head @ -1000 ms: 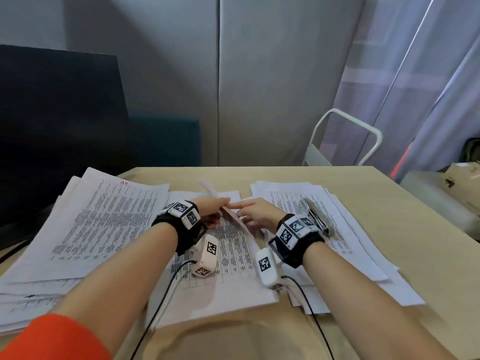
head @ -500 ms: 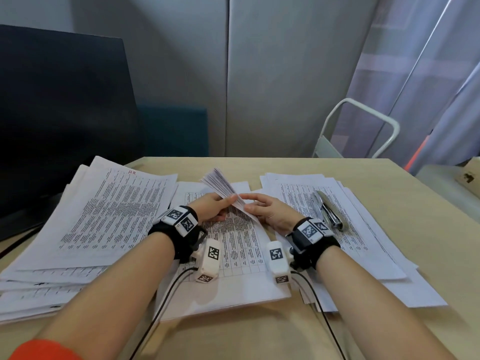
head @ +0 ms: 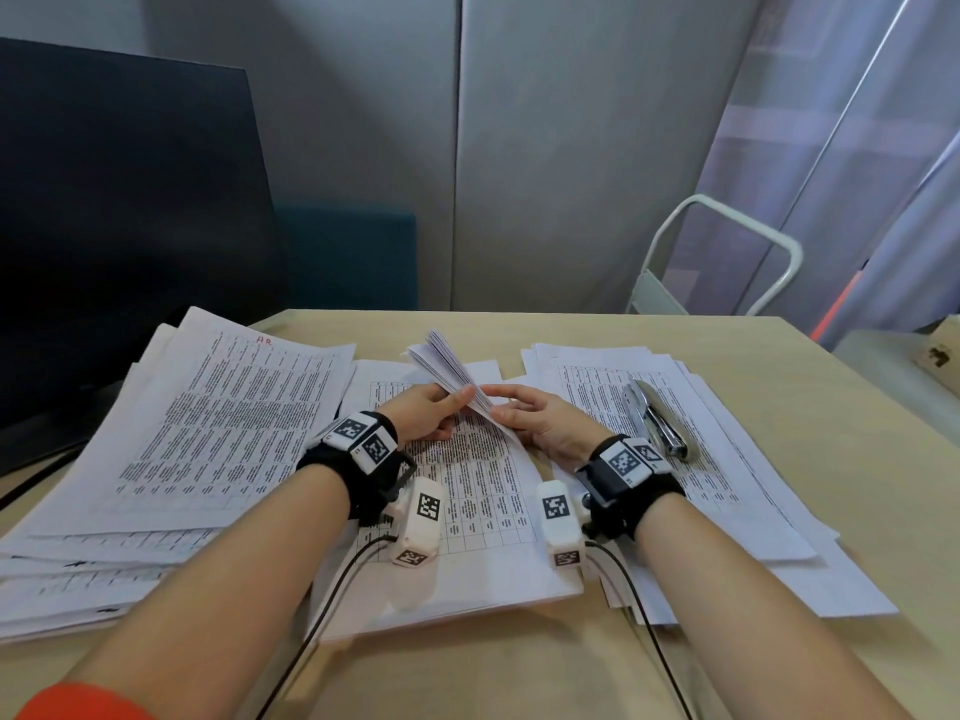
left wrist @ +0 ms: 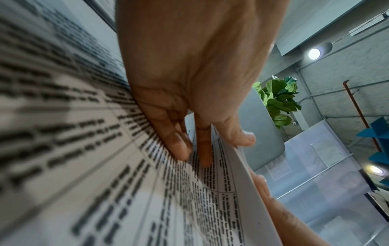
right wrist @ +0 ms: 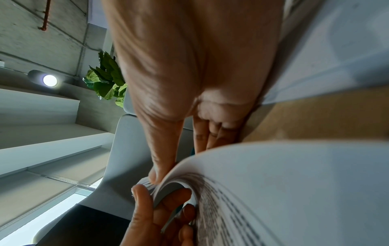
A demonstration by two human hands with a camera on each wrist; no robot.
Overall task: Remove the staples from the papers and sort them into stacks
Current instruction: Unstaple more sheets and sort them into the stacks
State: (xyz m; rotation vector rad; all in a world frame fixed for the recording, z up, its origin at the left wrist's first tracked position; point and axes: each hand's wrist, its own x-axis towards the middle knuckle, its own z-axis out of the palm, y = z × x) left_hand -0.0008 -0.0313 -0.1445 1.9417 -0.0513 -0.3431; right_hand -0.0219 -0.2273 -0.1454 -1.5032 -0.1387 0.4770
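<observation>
Both hands on a raised bundle of printed white sheets point(head: 451, 367), mid-table!

Left hand point(head: 423, 418) pinches the bundle's fanned corner between thumb and fingers; right hand point(head: 540, 420) clasps its other face, above the middle paper stack point(head: 467, 517) near the light wooden tabletop's point(head: 810, 407) front edge. Silver staple remover point(head: 655, 419) lies on the right-hand stack.

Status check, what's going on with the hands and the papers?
Left hand and right hand both pinch lifted sheets over middle stack. Staple remover idle on right stack.
</observation>
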